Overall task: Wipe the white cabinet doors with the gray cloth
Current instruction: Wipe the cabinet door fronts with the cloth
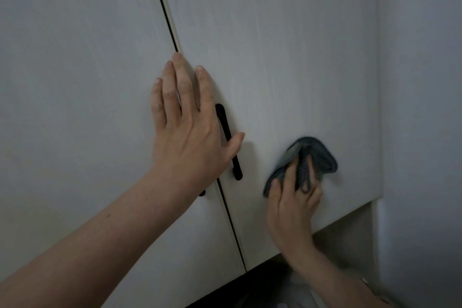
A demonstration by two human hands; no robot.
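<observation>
Two white cabinet doors fill the view, the left door and the right door, split by a dark slanted gap. My left hand lies flat with fingers spread across that gap, covering part of a black bar handle. My right hand presses a bunched gray cloth against the lower part of the right door. The cloth is folded over my fingers. Only the lower tip of the left door's black handle shows below my left wrist.
A plain grey wall meets the cabinet's right side. Below the doors' bottom edge lies a dark space and a lighter back panel. A watch or bracelet shows on my right wrist.
</observation>
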